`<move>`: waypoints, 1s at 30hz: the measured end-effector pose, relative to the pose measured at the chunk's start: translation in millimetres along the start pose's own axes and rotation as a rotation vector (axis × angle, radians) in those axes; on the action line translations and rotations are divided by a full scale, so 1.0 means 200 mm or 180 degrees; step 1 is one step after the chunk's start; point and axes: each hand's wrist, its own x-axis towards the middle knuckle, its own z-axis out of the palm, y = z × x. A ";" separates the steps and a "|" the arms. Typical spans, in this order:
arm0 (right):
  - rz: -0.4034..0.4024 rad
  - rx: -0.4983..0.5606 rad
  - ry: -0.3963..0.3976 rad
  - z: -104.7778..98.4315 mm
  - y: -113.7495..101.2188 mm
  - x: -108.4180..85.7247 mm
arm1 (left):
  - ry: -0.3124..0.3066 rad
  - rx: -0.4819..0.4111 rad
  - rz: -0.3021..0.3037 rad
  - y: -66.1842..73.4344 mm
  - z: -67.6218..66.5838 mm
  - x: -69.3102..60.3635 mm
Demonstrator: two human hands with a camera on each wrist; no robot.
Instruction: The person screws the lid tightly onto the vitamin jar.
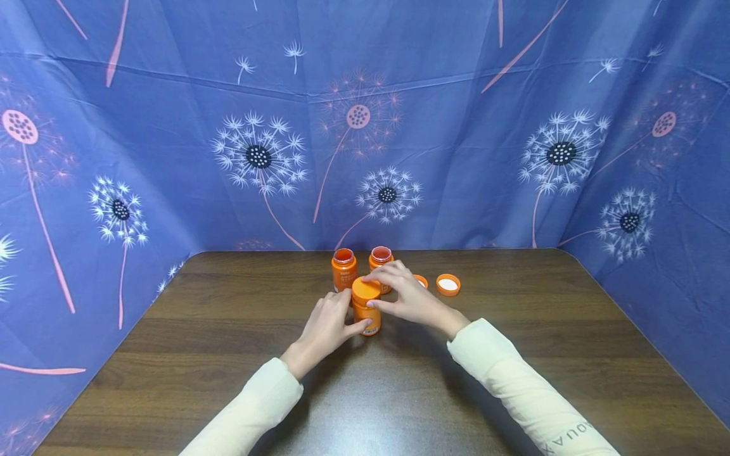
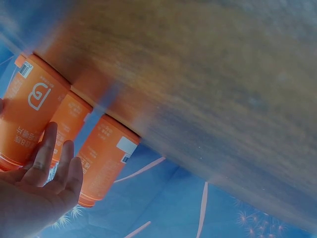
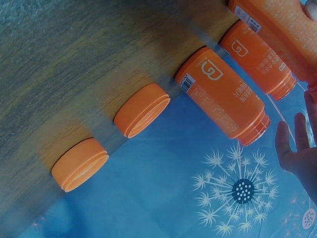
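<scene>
In the head view, an orange bottle (image 1: 367, 320) stands upright with its orange cap (image 1: 365, 289) on. My left hand (image 1: 322, 326) holds its body, thumb in front and fingers at the left side. Thumb and fingertips of my right hand (image 1: 409, 296) grip the cap from the right and above. The left wrist view has the held bottle (image 2: 32, 109) at the left edge, my left hand (image 2: 44, 198) beside it. From the right wrist, part of that bottle (image 3: 282, 32) and my right hand (image 3: 304, 161) show; the cap is out of sight.
Two uncapped orange bottles (image 1: 344, 271) (image 1: 381, 255) stand just behind the held one. Right of them two loose orange caps (image 1: 448, 285) (image 3: 141, 111) lie on the brown wooden table (image 1: 228, 304), white insides up. A blue dandelion-print cloth (image 1: 456, 126) hangs around the table's back and sides.
</scene>
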 end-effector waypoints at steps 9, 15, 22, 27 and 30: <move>-0.0053 -0.0057 0.0038 0.00 0.00 0.00 | 0.0022 -0.0006 0.0009 0.00 0.00 0.00; -0.0041 -0.0096 0.0078 0.01 0.00 -0.01 | 0.0017 0.0029 0.0001 0.00 0.00 0.00; 0.0006 -0.0126 0.0148 0.02 -0.01 -0.01 | 0.0025 0.0001 0.0016 0.00 0.00 0.00; -0.0007 -0.0264 0.0225 0.03 0.00 -0.01 | 0.0017 0.0005 0.0015 0.00 0.00 0.00; 0.0004 -0.0335 0.0257 0.03 0.00 -0.01 | 0.0008 0.0011 0.0015 0.00 0.00 0.00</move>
